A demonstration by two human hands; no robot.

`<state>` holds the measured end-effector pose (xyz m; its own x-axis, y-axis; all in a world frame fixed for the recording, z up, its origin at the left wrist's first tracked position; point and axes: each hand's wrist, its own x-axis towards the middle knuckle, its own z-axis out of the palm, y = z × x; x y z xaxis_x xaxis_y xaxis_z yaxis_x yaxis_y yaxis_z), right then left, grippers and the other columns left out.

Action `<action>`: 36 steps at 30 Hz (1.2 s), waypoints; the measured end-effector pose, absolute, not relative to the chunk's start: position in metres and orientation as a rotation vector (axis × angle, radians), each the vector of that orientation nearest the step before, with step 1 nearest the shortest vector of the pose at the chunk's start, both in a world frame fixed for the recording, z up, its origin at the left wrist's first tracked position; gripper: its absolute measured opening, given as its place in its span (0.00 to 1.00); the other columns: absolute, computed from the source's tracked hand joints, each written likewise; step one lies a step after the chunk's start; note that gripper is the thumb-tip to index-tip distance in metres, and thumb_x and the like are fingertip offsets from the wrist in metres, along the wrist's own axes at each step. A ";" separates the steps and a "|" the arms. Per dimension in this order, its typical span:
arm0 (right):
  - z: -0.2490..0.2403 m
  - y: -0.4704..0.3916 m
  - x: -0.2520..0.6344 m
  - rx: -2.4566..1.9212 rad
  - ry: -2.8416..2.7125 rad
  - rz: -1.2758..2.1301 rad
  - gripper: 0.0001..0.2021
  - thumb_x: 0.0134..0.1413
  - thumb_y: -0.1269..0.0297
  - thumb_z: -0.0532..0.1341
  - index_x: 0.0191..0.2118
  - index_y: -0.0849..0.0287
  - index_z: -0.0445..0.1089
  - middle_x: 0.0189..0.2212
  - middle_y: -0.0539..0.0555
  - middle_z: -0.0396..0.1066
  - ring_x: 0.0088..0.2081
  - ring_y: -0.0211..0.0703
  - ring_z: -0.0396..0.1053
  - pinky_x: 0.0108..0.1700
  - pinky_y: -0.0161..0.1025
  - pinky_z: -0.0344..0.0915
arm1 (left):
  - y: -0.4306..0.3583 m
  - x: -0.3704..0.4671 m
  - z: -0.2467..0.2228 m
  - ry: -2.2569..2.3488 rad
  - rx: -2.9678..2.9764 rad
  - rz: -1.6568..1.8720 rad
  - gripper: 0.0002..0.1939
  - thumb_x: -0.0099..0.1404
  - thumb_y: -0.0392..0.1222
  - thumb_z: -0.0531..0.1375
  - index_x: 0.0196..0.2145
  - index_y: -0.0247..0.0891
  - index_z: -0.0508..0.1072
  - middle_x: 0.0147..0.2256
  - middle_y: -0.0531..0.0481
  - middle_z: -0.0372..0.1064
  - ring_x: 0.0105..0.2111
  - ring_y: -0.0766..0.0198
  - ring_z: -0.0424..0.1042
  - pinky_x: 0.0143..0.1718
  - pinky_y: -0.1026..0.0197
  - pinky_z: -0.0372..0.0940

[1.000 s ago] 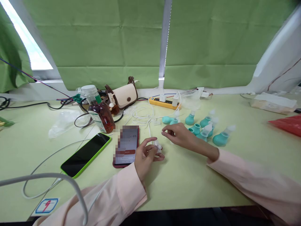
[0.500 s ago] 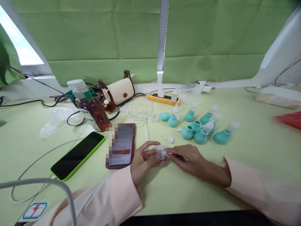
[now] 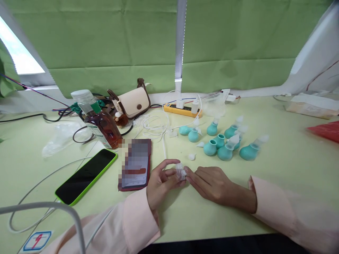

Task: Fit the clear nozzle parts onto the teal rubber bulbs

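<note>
Fingers (image 3: pixel 194 179) cover part of the small clear piece (image 3: pixel 180 171), its details too tiny to make out! Pixels mask the phone screen (image 3: pixel 135 163), the red packet (image 3: pixel 325 131) runs off right, the right sleeve (image 3: pixel 286 208) looks blurry.

Phones (image 3: pixel 86 176) left of the hands (image 3: pixel 215 185) — bulbs (image 3: pixel 225 152) behind the hands.
</note>
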<state>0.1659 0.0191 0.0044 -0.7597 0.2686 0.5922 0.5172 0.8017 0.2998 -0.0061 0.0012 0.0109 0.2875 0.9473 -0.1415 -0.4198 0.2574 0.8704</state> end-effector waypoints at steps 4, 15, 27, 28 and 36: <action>0.002 0.020 0.164 -0.599 -2.408 -0.483 0.12 0.52 0.72 0.52 0.44 0.66 0.59 0.16 0.47 0.60 0.19 0.33 0.57 0.20 0.34 0.49 | 0.001 -0.006 0.011 0.775 0.839 1.060 0.18 0.48 0.38 0.63 0.37 0.34 0.65 0.26 0.47 0.69 0.30 0.63 0.69 0.36 0.59 0.62; 0.001 0.017 0.165 -0.581 -2.459 -0.514 0.11 0.51 0.76 0.50 0.42 0.66 0.62 0.17 0.49 0.61 0.21 0.34 0.59 0.20 0.34 0.51 | -0.004 -0.005 0.014 0.809 0.899 1.020 0.17 0.47 0.38 0.63 0.36 0.37 0.65 0.29 0.48 0.70 0.31 0.62 0.69 0.37 0.59 0.61; 0.007 0.026 0.163 -0.749 -2.096 0.098 0.14 0.48 0.70 0.55 0.44 0.60 0.61 0.16 0.45 0.62 0.16 0.29 0.55 0.21 0.29 0.56 | 0.002 -0.008 0.017 0.776 0.881 0.942 0.14 0.46 0.32 0.63 0.33 0.34 0.66 0.29 0.46 0.70 0.28 0.62 0.70 0.34 0.59 0.63; 0.008 0.031 0.165 -0.794 -2.121 0.053 0.12 0.49 0.70 0.54 0.42 0.61 0.62 0.17 0.46 0.63 0.17 0.30 0.56 0.21 0.29 0.56 | 0.001 -0.008 0.018 0.786 0.889 0.935 0.15 0.47 0.32 0.63 0.34 0.34 0.66 0.28 0.46 0.70 0.27 0.62 0.70 0.34 0.58 0.63; 0.005 0.053 0.172 -1.161 -2.611 -0.367 0.15 0.50 0.73 0.49 0.45 0.67 0.62 0.41 0.64 0.63 0.41 0.51 0.60 0.33 0.42 0.62 | 0.000 -0.008 0.018 0.845 0.890 0.941 0.23 0.42 0.31 0.65 0.36 0.35 0.61 0.30 0.44 0.71 0.26 0.61 0.71 0.31 0.59 0.63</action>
<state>0.1719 0.0531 0.0052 -0.6470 0.6854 0.3340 0.7509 0.6488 0.1234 -0.0081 0.0003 0.0181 0.3471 0.9152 -0.2048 -0.3016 0.3157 0.8997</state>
